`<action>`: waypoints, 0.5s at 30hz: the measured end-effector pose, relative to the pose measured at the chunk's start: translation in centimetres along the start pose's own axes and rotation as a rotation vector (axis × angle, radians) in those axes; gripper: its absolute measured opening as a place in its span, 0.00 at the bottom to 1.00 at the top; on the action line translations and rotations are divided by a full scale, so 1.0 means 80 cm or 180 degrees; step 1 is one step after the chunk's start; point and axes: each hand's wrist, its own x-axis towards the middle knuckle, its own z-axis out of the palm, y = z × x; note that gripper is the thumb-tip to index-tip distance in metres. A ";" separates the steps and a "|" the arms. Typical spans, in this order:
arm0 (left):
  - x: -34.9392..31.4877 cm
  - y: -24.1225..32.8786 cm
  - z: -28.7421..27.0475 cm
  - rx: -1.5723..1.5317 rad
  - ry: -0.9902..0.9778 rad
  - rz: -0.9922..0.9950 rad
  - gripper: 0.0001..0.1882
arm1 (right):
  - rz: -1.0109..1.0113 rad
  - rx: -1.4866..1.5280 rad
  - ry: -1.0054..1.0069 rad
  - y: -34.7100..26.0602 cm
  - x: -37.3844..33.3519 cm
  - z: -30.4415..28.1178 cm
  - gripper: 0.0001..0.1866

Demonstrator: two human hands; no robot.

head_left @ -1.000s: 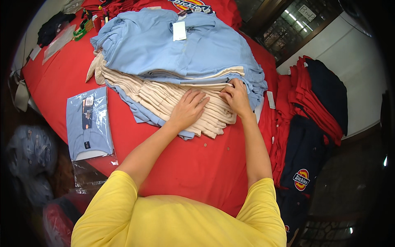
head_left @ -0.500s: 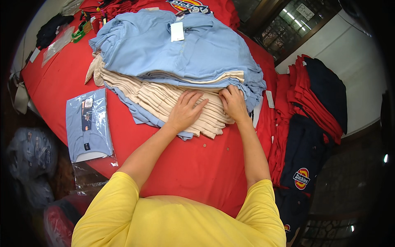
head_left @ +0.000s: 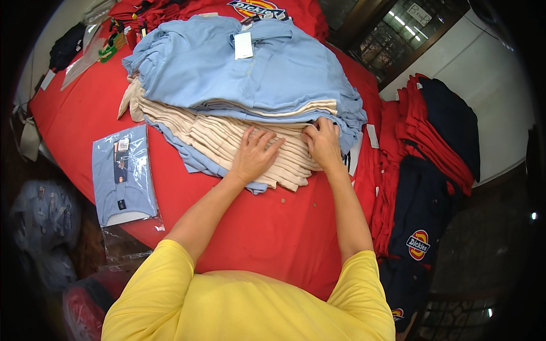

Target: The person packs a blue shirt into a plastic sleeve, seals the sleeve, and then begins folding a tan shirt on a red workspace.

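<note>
Closest to me is the wearer's yellow shirt point(head_left: 244, 301); past it I have two bare hands on the garment stack point(head_left: 273, 74), which sits on the far part of the desk point(head_left: 250, 233). The left hand point(head_left: 254, 156) has its grip open, fingers spread over the cream layers point(head_left: 207, 136). The right hand point(head_left: 324, 145) is bent at their right end, by the blue cloth's edge; its fingertips are partly hidden, so I can't tell whether that grip is closed on a layer. The cream layers fan like shingles, light-blue fabric below and creased light-blue garments above, with a white tag point(head_left: 243, 45). At left, a clear bag point(head_left: 128, 241) holds a folded light-blue shirt point(head_left: 136, 199). The desk is red-covered. Navy garments point(head_left: 412, 204) drape at right, and farther off I see a pale wall point(head_left: 478, 79) and a framed glass panel point(head_left: 392, 42).
</note>
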 end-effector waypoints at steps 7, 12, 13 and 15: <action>-0.005 -0.004 0.001 0.0000 -0.0013 -0.0037 0.18 | 0.1259 0.0184 -0.0228 -0.020 -0.003 0.010 0.05; -0.004 -0.003 0.000 -0.0004 0.0022 -0.0040 0.20 | 0.1251 0.1268 -0.0086 -0.030 -0.012 0.020 0.08; -0.004 -0.003 -0.001 0.0018 0.0010 -0.0053 0.20 | 0.1205 0.1389 -0.0168 -0.032 -0.014 0.018 0.08; -0.004 -0.002 -0.002 0.0064 -0.0015 -0.0078 0.19 | 0.1089 0.1488 -0.0146 -0.032 -0.014 0.019 0.09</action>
